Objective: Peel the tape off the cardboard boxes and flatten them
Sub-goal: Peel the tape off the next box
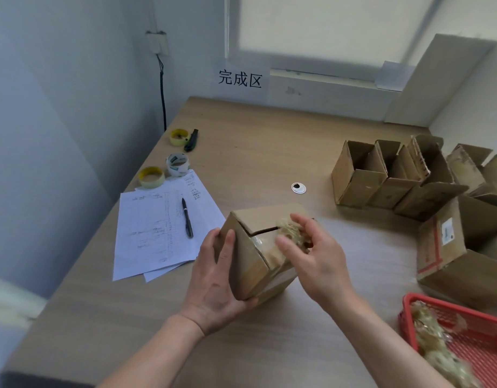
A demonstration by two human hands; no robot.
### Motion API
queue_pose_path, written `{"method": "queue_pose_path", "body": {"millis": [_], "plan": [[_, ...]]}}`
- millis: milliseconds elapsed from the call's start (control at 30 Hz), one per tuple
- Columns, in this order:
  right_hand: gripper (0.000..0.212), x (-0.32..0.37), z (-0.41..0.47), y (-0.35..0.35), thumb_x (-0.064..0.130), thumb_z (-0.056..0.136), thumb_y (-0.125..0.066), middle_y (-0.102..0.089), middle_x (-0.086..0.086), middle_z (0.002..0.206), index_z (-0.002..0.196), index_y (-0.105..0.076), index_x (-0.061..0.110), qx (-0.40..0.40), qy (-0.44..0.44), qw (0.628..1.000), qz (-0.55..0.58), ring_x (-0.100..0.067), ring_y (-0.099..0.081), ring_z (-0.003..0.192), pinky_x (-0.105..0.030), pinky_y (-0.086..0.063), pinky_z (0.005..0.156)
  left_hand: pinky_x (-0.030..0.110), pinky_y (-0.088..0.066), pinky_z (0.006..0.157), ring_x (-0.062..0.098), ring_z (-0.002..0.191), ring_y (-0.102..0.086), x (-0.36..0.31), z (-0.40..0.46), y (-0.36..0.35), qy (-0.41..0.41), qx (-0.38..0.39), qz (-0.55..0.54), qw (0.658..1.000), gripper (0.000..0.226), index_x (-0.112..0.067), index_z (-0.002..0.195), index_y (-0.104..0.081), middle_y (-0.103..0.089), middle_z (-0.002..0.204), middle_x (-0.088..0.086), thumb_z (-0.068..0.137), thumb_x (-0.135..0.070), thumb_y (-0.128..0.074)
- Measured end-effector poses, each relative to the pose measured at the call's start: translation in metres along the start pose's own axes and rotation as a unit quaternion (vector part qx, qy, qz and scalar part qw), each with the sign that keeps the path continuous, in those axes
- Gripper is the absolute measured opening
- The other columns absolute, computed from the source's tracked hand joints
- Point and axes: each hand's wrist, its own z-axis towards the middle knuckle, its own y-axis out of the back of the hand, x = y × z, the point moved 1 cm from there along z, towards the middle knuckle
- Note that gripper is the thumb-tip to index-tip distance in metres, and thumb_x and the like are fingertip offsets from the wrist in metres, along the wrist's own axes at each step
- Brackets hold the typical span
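Light wooden table (pixel 269 141) set in a pale-walled corner, small brown cardboard box (pixel 250 264) clasped by the left hand (pixel 213 278), crumpled brownish tape (pixel 290 232) pinched by the right hand (pixel 317 256).

I see a small brown box (pixel 255 256) tilted above the table, its top flaps split by a slit, with crumpled clear tape (pixel 290 233) partly peeled off its front. More boxes (pixel 395 177) stand open at the right.

Both forearms are bare to the frame's lower edge, no sleeves showing. The left hand (pixel 213 278) and right hand (pixel 317 259) are bare, with short, plain nails.
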Motion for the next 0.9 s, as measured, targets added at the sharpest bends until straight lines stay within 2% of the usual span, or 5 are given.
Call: {"method": "queue_pose_path", "body": {"millis": [133, 467, 633, 767, 900], "plan": [[0.058, 0.005, -0.006, -0.003, 0.013, 0.074, -0.072, -0.068, 0.013, 0.110, 0.129, -0.062, 0.030, -0.044, -0.014, 0.998, -0.029, -0.008, -0.065, 0.094, -0.034, -0.052, 0.090, 0.054, -0.036, 0.113, 0.035, 0.146, -0.024, -0.001, -0.002, -0.002, 0.010, -0.006, 0.000, 1.000, 0.142, -0.044, 0.154, 0.012, -0.011, 0.157, 0.014, 0.050, -0.056, -0.085], [0.070, -0.025, 0.003, 0.012, -0.024, 0.073, -0.055, -0.076, 0.008, 0.102, 0.106, -0.071, 0.036, 0.040, 0.005, 0.991, 0.126, -0.010, -0.070, 0.097, -0.023, -0.053, 0.086, 0.029, -0.029, 0.113, 0.010, 0.140, -0.021, -0.001, 0.006, 0.008, 0.025, 0.009, -0.058, 0.998, 0.128, -0.034, 0.154, -0.006, -0.017, 0.152, 0.005, 0.053, -0.058, -0.079], [0.014, -0.023, 0.031, 0.032, 0.021, 0.084, -0.068, -0.075, 0.006, 0.085, 0.088, -0.081, 0.026, 0.142, -0.040, 0.973, 0.176, -0.006, -0.064, 0.072, -0.017, -0.048, 0.064, 0.029, -0.025, 0.117, 0.008, 0.143, -0.016, 0.005, 0.007, 0.011, -0.008, 0.043, -0.031, 0.999, 0.131, -0.031, 0.156, -0.005, -0.012, 0.155, 0.004, 0.058, -0.046, -0.091], [0.034, -0.023, 0.037, 0.024, 0.037, 0.094, -0.065, -0.052, 0.002, 0.063, 0.076, -0.074, 0.009, 0.058, -0.064, 0.984, 0.155, -0.007, -0.041, 0.054, -0.019, -0.032, 0.050, 0.032, -0.027, 0.118, 0.014, 0.147, -0.017, 0.003, 0.006, 0.006, -0.002, 0.046, -0.036, 0.998, 0.137, -0.045, 0.154, 0.007, -0.008, 0.157, 0.000, 0.055, -0.052, -0.088], [0.034, -0.014, 0.038, 0.014, 0.036, 0.097, -0.061, -0.074, -0.001, 0.076, 0.076, -0.075, 0.014, -0.063, -0.135, 0.941, 0.303, -0.012, -0.067, 0.070, -0.022, -0.054, 0.061, 0.040, -0.030, 0.119, 0.019, 0.147, -0.018, -0.002, 0.004, 0.004, 0.007, 0.039, -0.033, 0.999, 0.137, -0.050, 0.152, 0.009, -0.008, 0.157, 0.000, 0.054, -0.055, -0.086]]}}
